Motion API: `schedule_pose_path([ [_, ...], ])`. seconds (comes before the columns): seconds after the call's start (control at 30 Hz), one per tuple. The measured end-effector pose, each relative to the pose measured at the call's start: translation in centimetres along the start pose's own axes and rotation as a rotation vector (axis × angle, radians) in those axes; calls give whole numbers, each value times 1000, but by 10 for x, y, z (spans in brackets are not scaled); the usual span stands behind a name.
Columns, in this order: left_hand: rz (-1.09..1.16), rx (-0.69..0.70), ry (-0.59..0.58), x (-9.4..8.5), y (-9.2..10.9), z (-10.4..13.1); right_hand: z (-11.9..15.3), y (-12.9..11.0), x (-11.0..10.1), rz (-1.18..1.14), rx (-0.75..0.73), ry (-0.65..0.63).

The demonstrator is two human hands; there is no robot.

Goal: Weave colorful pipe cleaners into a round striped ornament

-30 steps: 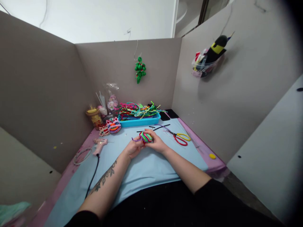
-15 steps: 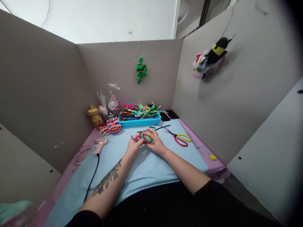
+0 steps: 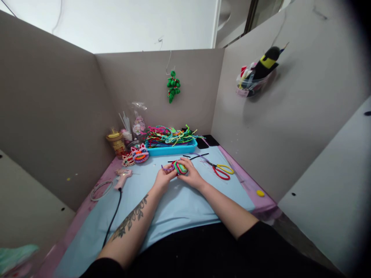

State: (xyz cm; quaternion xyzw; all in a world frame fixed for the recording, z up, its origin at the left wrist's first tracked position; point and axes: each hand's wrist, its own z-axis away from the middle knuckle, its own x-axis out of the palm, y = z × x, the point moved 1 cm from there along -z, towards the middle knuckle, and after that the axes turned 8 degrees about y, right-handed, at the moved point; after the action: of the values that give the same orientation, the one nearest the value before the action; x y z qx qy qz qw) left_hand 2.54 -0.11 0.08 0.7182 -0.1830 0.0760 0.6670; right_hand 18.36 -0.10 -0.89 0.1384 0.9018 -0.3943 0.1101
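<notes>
A small rounded piece of coiled pipe cleaners (image 3: pixel 181 168), striped in red, green, yellow and purple, is held between both hands above the blue cloth. My left hand (image 3: pixel 164 177) grips its left side, where a purple pipe cleaner end (image 3: pixel 165 168) sticks out. My right hand (image 3: pixel 191 174) is curled over its right side, fingers on top and thumb below. The fingers cover part of the piece. Just to the right lie scissors (image 3: pixel 222 170) with one red and one yellow handle, and beyond the hands a black pipe cleaner (image 3: pixel 199 155).
A blue tray (image 3: pixel 171 150) heaped with pipe cleaners stands at the back. On the left are a pink glue gun (image 3: pixel 124 178) with a black cord, lion-face crafts (image 3: pixel 140 153) and a lidded cup (image 3: pixel 116 143). Grey partitions (image 3: pixel 159 88) enclose the table; a yellow disc (image 3: pixel 260 193) lies right.
Both hands have shifted very slightly, and the coiled piece has turned a little, showing more of its green and yellow face. Everything else stays put.
</notes>
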Motion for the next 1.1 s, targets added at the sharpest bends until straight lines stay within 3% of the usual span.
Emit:
schedule_pose_path([
  [0.37,-230,113,66,2,5,1,2,1,1,90,-45,-6],
  [0.63,151,-164,-60,-2,7,1,-2,-2,-3,-57,44,-6],
  [0.83,198,-296,-46,-7,9,0,-2,-1,-5,-86,-4,-90],
  [0.97,130,-296,-44,-9,4,0,1,-7,-5,-2,-90,-172],
  [1.1,71,-229,22,-6,0,1,3,-18,-2,173,-220,-133],
])
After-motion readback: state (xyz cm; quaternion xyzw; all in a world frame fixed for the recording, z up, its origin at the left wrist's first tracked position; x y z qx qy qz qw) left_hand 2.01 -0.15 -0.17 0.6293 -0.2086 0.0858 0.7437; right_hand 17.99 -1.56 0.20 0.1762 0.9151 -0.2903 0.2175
